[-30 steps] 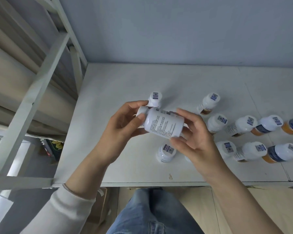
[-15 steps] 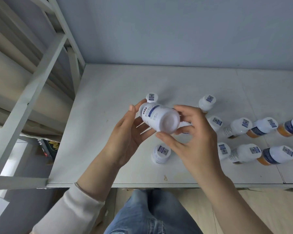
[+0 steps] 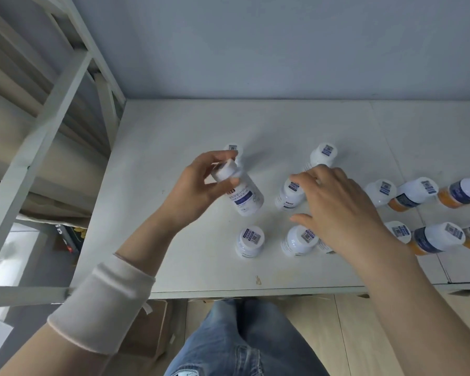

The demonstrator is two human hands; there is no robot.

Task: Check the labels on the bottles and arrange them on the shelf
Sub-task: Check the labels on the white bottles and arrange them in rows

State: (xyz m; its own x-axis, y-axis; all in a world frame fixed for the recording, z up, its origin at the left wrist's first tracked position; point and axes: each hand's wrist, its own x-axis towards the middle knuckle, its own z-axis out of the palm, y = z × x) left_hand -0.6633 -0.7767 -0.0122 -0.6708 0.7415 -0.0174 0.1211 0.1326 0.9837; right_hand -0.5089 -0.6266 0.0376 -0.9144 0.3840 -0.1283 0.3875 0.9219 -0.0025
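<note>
The left hand (image 3: 201,183) grips a white bottle (image 3: 243,195) by its cap, fingers and thumb curled round it. The bottle is held above the white table (image 3: 174,147), tilted with its cap to the far left and its base to the near right, its blue-and-white label facing up. Its plastic is opaque, so what is inside cannot be seen. More white bottles stand upright on the table with square code stickers on their caps: one (image 3: 233,149) just behind the left hand, one (image 3: 324,153) further right, two near ones (image 3: 251,240) (image 3: 299,240) and a middle one (image 3: 291,194). At the right stand bottles with dark blue labels (image 3: 434,237) whose lower bodies show orange; whether that is the contents or the plastic cannot be told. The group stands well apart from the far wall (image 3: 282,50), from the table's left edge and from its near edge. A pale metal shelf frame (image 3: 52,104) rises just beside the table's left edge. The right hand (image 3: 334,207) reaches in from the near right, palm down with fingers loosely spread and gripping nothing, its fingertips at the middle bottle's cap; contact cannot be told.
</note>
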